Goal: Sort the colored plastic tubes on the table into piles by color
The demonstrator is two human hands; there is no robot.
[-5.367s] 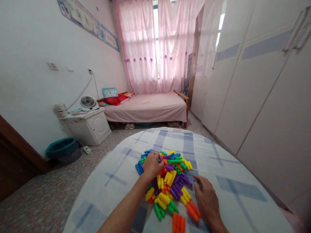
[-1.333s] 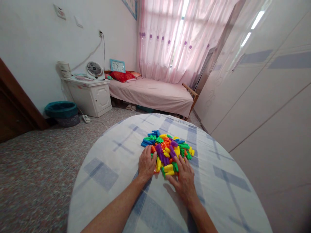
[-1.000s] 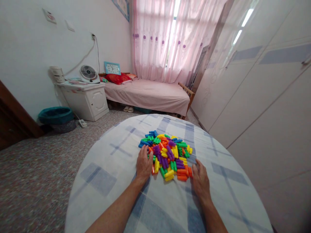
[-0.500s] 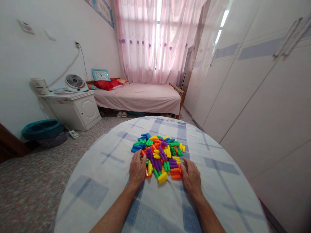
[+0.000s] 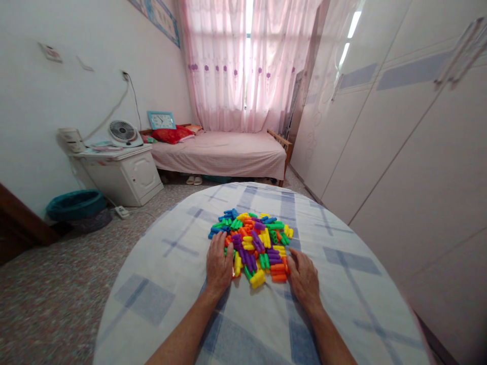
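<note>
A loose heap of plastic toy building pieces (image 5: 249, 256) in blue, green, yellow, orange, red and purple lies on the round table. Each piece looks like a few short tubes joined side by side. My left hand (image 5: 219, 262) rests at the heap's left edge, fingers stretched forward and partly covering some pieces. At the right edge lies my right hand (image 5: 304, 276), fingers loosely extended and its fingertips beside the orange pieces (image 5: 278, 274). Neither hand grips a piece.
A checked blue and white cloth (image 5: 152, 299) covers the table. Beyond it stands a bed (image 5: 228, 152) with a pink sheet. A white cabinet (image 5: 125, 175) with a fan (image 5: 124, 132) and a teal bin (image 5: 78, 203) are at left; tall wardrobes (image 5: 411, 152) line the right.
The whole view has shifted slightly, so everything sits a little further right. Both hands keep about the same places beside the heap, which looks unchanged.
</note>
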